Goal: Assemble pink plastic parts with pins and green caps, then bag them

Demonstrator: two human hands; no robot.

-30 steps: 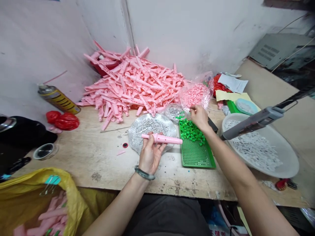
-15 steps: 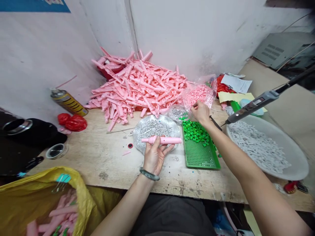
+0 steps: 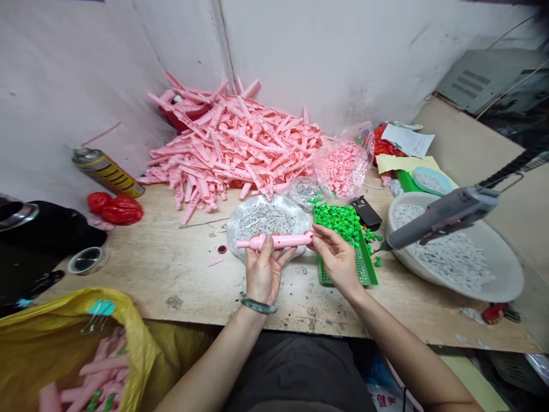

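Observation:
My left hand (image 3: 262, 277) is closed around a pink plastic tube (image 3: 285, 242), held level above the table with its narrow end to the left. At the tube's right end, my right hand (image 3: 338, 262) pinches a small pink piece (image 3: 309, 236) against the opening. Just behind the tube lies a bubble-wrap bag (image 3: 234, 223) spread out, with thin metal rods and small whitish parts on it. The green perforated tray (image 3: 369, 272) with small green parts (image 3: 338, 220) stands beside and partly under my right hand. Behind it is a clear bag of small pink pieces (image 3: 341, 166).
Pink shells (image 3: 244, 143) are heaped against the wall. A grey electric screwdriver (image 3: 441, 220) hangs over a white basin (image 3: 512, 280) of whitish parts at right. The yellow sack (image 3: 146, 366) at front left holds pink tubes. A spray can (image 3: 109, 174) leans at left.
My right hand has come back from the bag of pink pieces to the tube's right end, with a small pink piece. My left hand still holds the tube. The screwdriver has swung.

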